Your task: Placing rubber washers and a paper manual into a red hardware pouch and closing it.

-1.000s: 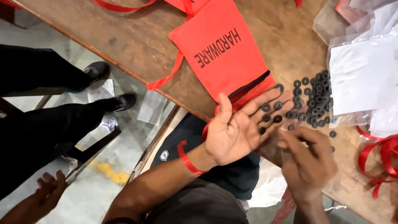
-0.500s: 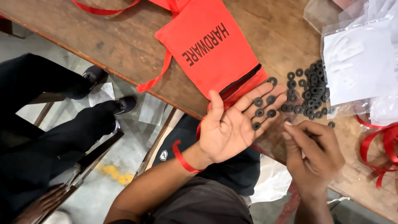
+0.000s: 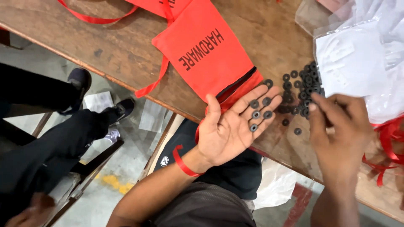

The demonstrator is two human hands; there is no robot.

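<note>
My left hand [image 3: 229, 128] lies palm up at the table edge, fingers spread, with several small black washers [image 3: 260, 110] resting on the fingers. My right hand [image 3: 338, 136] hovers over the wooden table [image 3: 126, 46] to the right, fingertips pinched together at the edge of a loose pile of black washers [image 3: 304, 86]; whether it grips one I cannot tell. A red fabric pouch [image 3: 208, 56] with black lettering lies just beyond my left hand, its open mouth beside my fingertips.
Clear plastic bags with white contents [image 3: 357, 54] lie at the right back of the table. Red ribbon [image 3: 389, 141] curls at the right edge. Another person's dark-trousered legs and shoes [image 3: 75, 113] are on the floor to the left.
My right hand has moved up from beside my left palm to the washer pile. My left hand stays palm up with washers on its fingers.
</note>
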